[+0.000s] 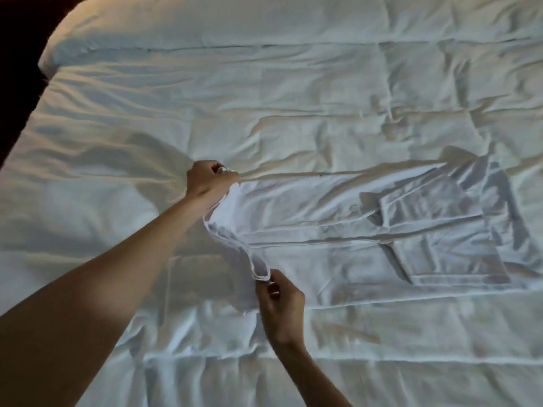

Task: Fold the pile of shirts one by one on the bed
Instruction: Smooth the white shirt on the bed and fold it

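Two bare arms reach in over the near edge of the bed (293, 98), which is covered by a rumpled white quilt running from edge to edge. At the far left corner a pillow (182, 27) lies along the head of the bed, with dark floor or wall beyond it. Left of centre, the left hand (210, 179) is raised a little above the quilt, its fingers curled tight round one corner of a white shirt (317, 218). Nearer the front edge, the right hand (280, 302) pinches the other corner of the same end between thumb and fingers. The cloth between the two hands hangs in a slack, lifted edge. From there the shirt stretches rightwards, flat on the quilt, its sleeves folded in over the body towards the right edge of the bed. White on white, its far outline is hard to follow.
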Motion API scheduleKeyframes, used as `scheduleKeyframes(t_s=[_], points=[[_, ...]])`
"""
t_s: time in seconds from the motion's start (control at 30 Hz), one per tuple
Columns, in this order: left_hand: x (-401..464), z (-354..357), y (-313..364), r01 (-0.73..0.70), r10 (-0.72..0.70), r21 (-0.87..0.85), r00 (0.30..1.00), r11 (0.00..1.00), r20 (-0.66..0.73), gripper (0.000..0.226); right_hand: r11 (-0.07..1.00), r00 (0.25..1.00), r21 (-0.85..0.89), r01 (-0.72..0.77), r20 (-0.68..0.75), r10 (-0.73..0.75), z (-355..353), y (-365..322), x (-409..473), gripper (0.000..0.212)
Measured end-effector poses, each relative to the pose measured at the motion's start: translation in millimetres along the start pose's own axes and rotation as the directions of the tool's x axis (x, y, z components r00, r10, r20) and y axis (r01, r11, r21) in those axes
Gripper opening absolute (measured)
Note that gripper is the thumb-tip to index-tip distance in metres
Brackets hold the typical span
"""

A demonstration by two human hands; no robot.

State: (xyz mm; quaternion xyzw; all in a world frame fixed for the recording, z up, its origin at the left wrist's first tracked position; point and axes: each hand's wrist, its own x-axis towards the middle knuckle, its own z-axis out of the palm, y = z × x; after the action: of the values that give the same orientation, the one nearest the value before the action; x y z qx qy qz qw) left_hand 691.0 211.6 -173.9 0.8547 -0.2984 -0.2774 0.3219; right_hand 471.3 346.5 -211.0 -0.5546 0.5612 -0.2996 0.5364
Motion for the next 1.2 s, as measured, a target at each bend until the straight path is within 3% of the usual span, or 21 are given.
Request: scheduleKeyframes(t_s=[0.03, 0.13, 0.17, 0.3, 0.43, 0.5, 0.63, 0.77, 0.9, 1.03, 1.1, 1.13, 1.2], points=[[-4.1, 15.6, 11.4, 0.012, -0.009, -0.053, 0.998, 0.999, 0.057, 0.029, 0.996, 0.995, -0.012, -0.087, -0.057, 0.086, -16.3, 9.3, 0.6, 0.025], [-17.4, 63.4, 35.6, 0.031, 0.002, -0.095, 0.944, 0.995, 0.329, 0.028, 0.955, 0.947, -0.035, -0.294, -0.147, 0.286, -58.6, 29.9, 4.9, 0.006], [-20.1, 75.1, 38.9, 0.018, 0.010, -0.064, 0.914, 0.998, 0.405, 0.030, 0.937, 0.928, -0.003, -0.349, -0.142, 0.345, -66.5, 32.7, 7.4, 0.016], [-10.3, 94.1, 31.4, -0.094, 0.056, 0.070, 0.906, 0.993, 0.420, 0.034, 0.894, 0.893, -0.041, -0.445, -0.088, 0.441, -78.3, 37.9, 23.8, 0.033], [0.1, 96.0, 23.1, -0.339, 0.232, 0.348, 0.921, 0.874, 0.313, 0.023, 0.903, 0.927, -0.215, -0.371, -0.031, 0.373, -74.7, 28.3, 35.7, 0.025], [-0.6, 97.8, 23.9, -0.405, 0.294, 0.399, 0.904, 0.822, 0.311, 0.016, 0.908, 0.940, -0.251, -0.335, -0.017, 0.342, -70.6, 25.5, 38.3, 0.022], [4.0, 92.4, 20.8, -0.538, 0.447, 0.346, 0.839, 0.769, 0.310, 0.010, 0.920, 0.936, -0.174, -0.352, -0.051, 0.348, -68.8, 32.0, 36.9, 0.013], [5.2, 88.4, 16.4, -0.547, 0.511, 0.262, 0.837, 0.795, 0.197, 0.005, 0.931, 0.942, -0.154, -0.331, -0.104, 0.318, -75.9, 35.6, 28.8, 0.013], [8.7, 102.6, 30.8, -0.564, 0.533, 0.203, 0.824, 0.800, 0.192, 0.004, 0.925, 0.903, -0.106, -0.365, -0.283, 0.323, -84.0, 37.1, 27.5, 0.012], [8.8, 116.4, 43.2, -0.660, 0.577, 0.256, 0.747, 0.707, 0.331, 0.006, 0.910, 0.886, -0.193, -0.367, -0.372, 0.278, -86.8, 33.4, 26.1, 0.007], [6.9, 109.7, 38.2, -0.707, 0.604, 0.320, 0.706, 0.631, 0.368, 0.017, 0.888, 0.910, -0.372, -0.272, -0.398, 0.112, -82.2, 28.7, 18.9, 0.032], [6.3, 101.9, 33.3, -0.751, 0.645, 0.341, 0.660, 0.565, 0.386, 0.024, 0.876, 0.922, -0.442, -0.194, -0.388, 0.009, -78.6, 24.2, 14.6, 0.041], [5.8, 79.2, 17.7, -0.860, 0.735, 0.356, 0.502, 0.367, 0.455, 0.040, 0.850, 0.944, -0.526, -0.035, -0.295, -0.144, -65.5, 14.9, 5.5, 0.039]])
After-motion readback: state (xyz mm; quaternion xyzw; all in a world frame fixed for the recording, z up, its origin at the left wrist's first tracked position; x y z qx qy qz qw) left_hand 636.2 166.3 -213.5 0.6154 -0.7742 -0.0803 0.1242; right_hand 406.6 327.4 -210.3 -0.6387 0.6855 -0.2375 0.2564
